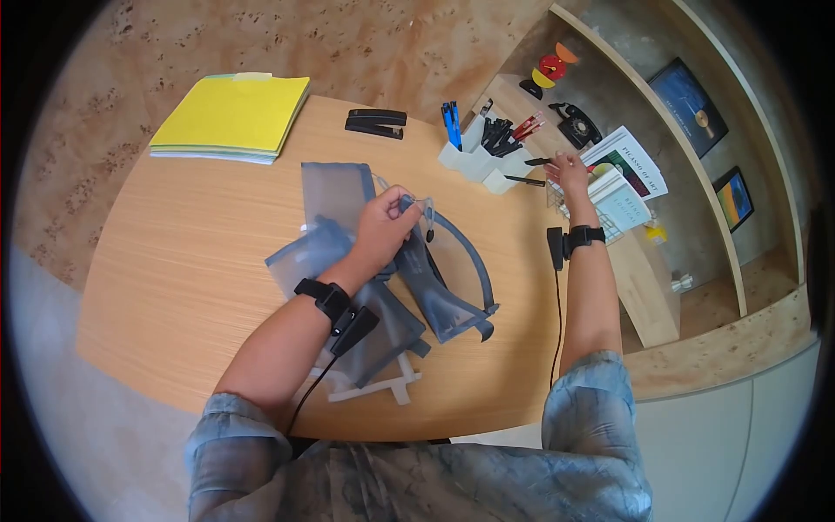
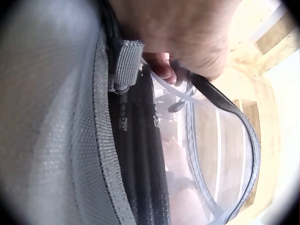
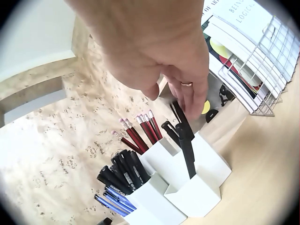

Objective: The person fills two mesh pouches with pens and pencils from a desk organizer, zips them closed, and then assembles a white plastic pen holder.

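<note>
My left hand grips the top edge of a grey mesh zipper pouch, near a clear loop and a dark zipper pull. The pouch's mouth gapes wide in the left wrist view, its dark zipper band running down one side. Over at the pen holder, my right hand hangs with thumb and fingers apart. Its fingertips are right at the top of a black pen. Another black pen leans in the nearest white compartment.
More mesh pouches lie under and beside my left hand, with a white-trimmed one near the front edge. A yellow folder stack and black stapler sit at the back. Books stand in a wire rack by my right hand.
</note>
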The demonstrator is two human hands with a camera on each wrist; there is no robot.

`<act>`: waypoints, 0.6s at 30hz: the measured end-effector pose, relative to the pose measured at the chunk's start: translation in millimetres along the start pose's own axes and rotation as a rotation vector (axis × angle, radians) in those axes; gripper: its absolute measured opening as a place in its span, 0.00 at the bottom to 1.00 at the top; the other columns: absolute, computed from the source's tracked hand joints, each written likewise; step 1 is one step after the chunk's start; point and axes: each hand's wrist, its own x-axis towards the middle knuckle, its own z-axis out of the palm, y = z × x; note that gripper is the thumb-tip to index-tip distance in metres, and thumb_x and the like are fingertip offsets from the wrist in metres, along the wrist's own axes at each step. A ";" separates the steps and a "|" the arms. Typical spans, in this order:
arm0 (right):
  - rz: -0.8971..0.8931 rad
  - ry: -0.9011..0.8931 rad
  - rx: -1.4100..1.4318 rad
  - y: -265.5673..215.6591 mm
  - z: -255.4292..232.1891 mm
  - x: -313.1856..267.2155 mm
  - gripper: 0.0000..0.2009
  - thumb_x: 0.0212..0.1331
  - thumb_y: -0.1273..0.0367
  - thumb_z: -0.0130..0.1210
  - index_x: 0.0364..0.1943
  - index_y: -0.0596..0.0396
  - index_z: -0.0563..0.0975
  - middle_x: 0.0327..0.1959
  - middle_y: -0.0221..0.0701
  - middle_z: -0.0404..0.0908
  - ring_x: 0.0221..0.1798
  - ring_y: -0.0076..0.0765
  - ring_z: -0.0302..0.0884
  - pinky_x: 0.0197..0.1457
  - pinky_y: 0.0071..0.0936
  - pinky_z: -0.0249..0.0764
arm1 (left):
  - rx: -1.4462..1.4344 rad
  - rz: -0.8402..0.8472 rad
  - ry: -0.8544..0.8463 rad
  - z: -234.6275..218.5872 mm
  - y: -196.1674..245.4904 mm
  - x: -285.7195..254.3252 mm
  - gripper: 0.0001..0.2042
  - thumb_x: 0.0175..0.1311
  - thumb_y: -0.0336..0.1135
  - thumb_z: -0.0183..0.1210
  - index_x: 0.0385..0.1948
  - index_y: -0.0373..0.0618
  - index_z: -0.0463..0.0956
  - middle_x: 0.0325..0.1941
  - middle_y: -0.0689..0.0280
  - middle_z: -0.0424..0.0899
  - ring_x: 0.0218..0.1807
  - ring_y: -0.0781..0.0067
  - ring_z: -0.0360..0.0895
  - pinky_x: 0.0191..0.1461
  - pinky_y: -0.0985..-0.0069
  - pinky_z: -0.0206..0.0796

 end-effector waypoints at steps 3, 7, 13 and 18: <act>-0.264 0.161 -0.433 5.5 -7.7 -6.5 0.10 0.61 0.71 0.48 0.43 0.63 0.71 0.33 0.35 0.81 0.37 0.32 0.82 0.36 0.22 0.75 | -0.009 0.016 0.004 0.6 -0.1 0.1 0.05 0.62 0.32 0.57 0.29 0.43 0.71 0.17 0.79 0.67 0.17 0.92 0.60 0.20 0.87 0.52; -0.486 0.066 -0.047 -41.1 11.2 -79.8 0.08 0.59 0.75 0.46 0.40 0.60 0.73 0.31 0.33 0.81 0.32 0.28 0.80 0.36 0.21 0.72 | -0.021 0.025 0.008 2.2 -1.9 -0.3 0.05 0.62 0.31 0.57 0.29 0.42 0.71 0.17 0.79 0.66 0.18 0.93 0.58 0.20 0.87 0.51; -0.310 -0.787 -0.309 -123.8 56.4 -242.4 0.05 0.57 0.75 0.49 0.36 0.59 0.75 0.27 0.35 0.80 0.27 0.29 0.78 0.32 0.25 0.71 | -0.005 0.015 0.028 2.7 -2.5 0.0 0.05 0.61 0.31 0.57 0.29 0.41 0.71 0.17 0.79 0.65 0.20 0.94 0.58 0.21 0.88 0.50; -0.519 -0.902 -0.799 -86.3 91.7 -253.6 0.07 0.53 0.71 0.53 0.32 0.61 0.75 0.29 0.47 0.78 0.34 0.54 0.76 0.38 0.41 0.72 | 0.025 0.033 -0.013 3.6 0.5 -2.1 0.05 0.60 0.29 0.58 0.28 0.41 0.71 0.18 0.79 0.67 0.21 0.94 0.60 0.22 0.89 0.52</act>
